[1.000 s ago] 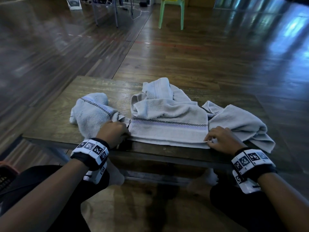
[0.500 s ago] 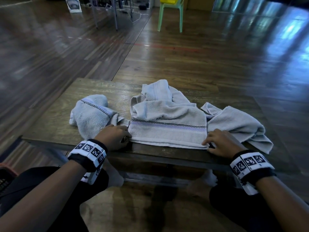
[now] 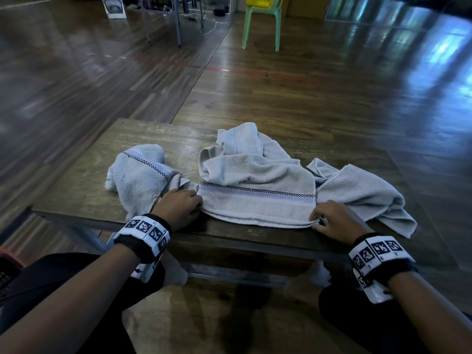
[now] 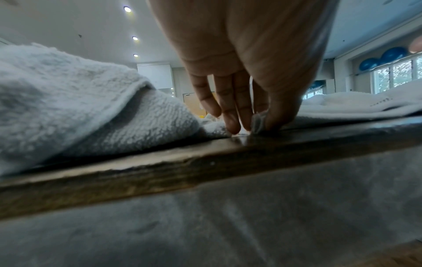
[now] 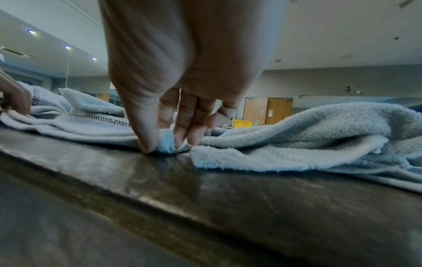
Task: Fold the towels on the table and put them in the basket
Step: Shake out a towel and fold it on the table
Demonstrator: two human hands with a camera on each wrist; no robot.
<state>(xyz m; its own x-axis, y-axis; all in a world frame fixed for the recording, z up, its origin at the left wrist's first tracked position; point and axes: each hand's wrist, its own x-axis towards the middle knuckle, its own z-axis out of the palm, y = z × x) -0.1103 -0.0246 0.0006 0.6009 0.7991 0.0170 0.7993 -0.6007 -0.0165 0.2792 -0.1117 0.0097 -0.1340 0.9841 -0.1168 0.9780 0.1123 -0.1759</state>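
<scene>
A crumpled towel (image 3: 139,180) lay bunched at the left of the wooden tabletop (image 3: 84,190), its checkered band showing across the top. Just right of it, my left hand (image 3: 178,205) closed its grip on the near left corner of the middle towel (image 3: 255,200), thumb and fingertips (image 4: 233,124) pinching a fold of cloth down against the wood by the front edge. The middle towel stretched flat between my two hands along the tabletop's near edge, a checkered line and a pale purple stripe running its width, with the rest of it heaped loosely behind. My right hand (image 3: 337,221) kept the same grip on the near right corner, thumb and fingers (image 5: 180,133) curled around a small tuck of fabric. A third towel (image 3: 362,195) sprawled at the right, rumpled, just beside that hand. Far across the wooden floor, a yellow basket (image 3: 263,1) sat on a green chair (image 3: 260,24).
</scene>
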